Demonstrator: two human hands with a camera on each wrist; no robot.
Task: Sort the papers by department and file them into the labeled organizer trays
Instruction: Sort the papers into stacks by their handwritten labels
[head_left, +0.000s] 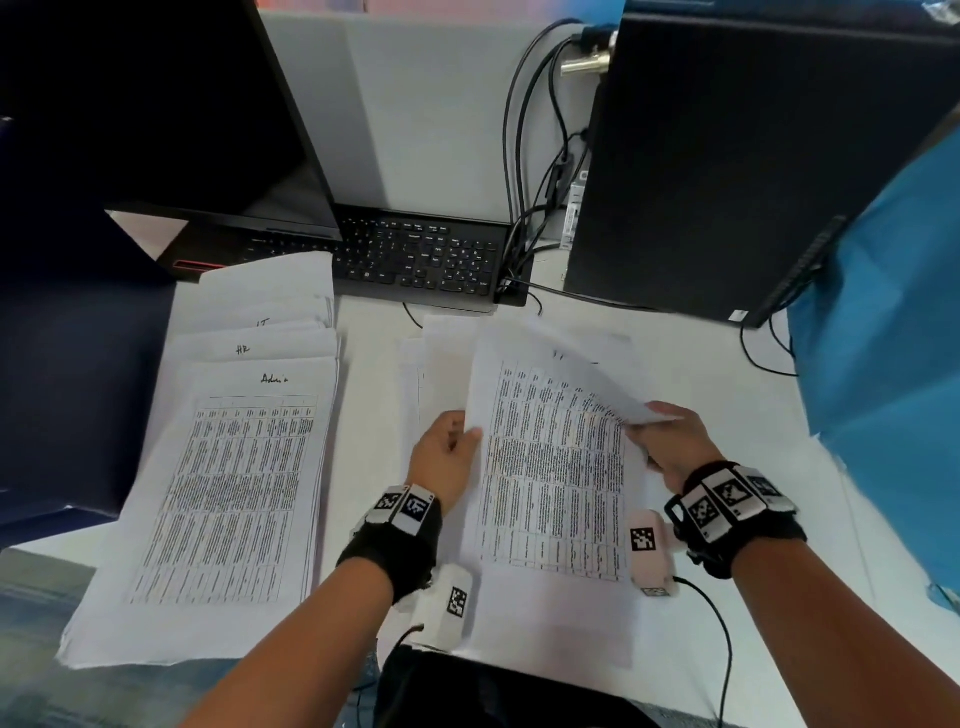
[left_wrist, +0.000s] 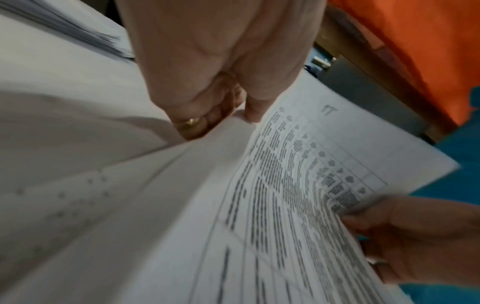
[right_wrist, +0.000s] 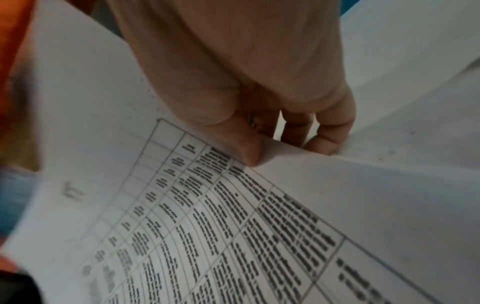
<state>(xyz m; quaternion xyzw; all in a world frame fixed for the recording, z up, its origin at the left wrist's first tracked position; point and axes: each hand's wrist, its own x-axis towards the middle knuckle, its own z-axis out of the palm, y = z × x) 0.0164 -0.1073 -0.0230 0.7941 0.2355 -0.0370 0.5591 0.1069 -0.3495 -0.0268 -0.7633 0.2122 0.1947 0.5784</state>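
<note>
Both hands hold one printed table sheet (head_left: 550, 467) over a loose stack of papers (head_left: 441, 358) at the desk's middle. My left hand (head_left: 452, 447) pinches its left edge, thumb on top (left_wrist: 233, 117). My right hand (head_left: 654, 436) pinches the right edge, which curls upward (right_wrist: 272, 148). In the wrist views the sheet (left_wrist: 298, 185) carries a handwritten "IT" at its top (right_wrist: 207, 226). At the left lie three overlapping piles: Admin (head_left: 234, 467) nearest, HR (head_left: 260, 348) behind it, IT (head_left: 270, 306) farthest. No organizer tray shows.
A black keyboard (head_left: 415, 254) lies just behind the papers, under a dark monitor (head_left: 156, 104). A black computer tower (head_left: 727, 156) with cables (head_left: 530, 156) stands at the back right. Blue fabric (head_left: 883, 364) hangs at the right edge. A dark blue surface (head_left: 67, 364) borders the left.
</note>
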